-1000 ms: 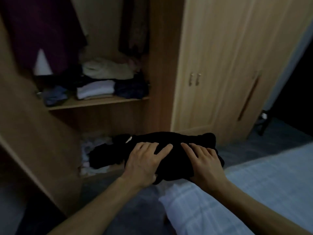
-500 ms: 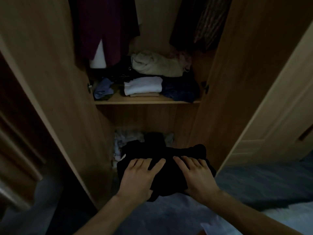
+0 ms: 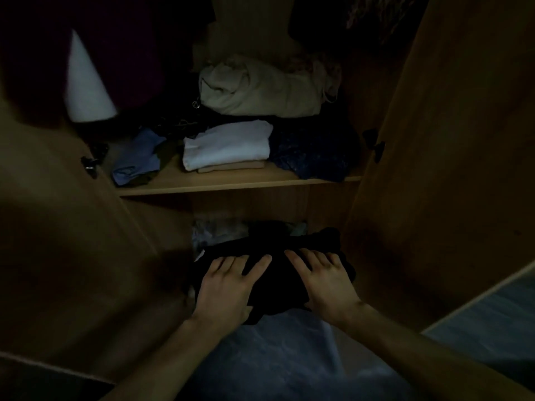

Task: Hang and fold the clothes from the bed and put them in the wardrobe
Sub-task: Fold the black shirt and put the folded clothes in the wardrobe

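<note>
A folded black garment (image 3: 275,273) is held at the mouth of the wardrobe's lower compartment, in front of pale clothes (image 3: 214,231) lying farther in. The left hand (image 3: 228,287) and the right hand (image 3: 324,282) lie side by side on top of it, fingers (image 3: 307,256) straight and spread over the cloth; the thumbs are hidden underneath, so a grip below cannot be told. Above, the shelf (image 3: 237,183) carries a white folded stack (image 3: 228,147), a cream bundle (image 3: 260,88) farther back, a dark blue item (image 3: 312,154) to the right and a blue cloth (image 3: 136,160) to the left. Open wardrobe doors (image 3: 463,140) stand on both sides.
</note>
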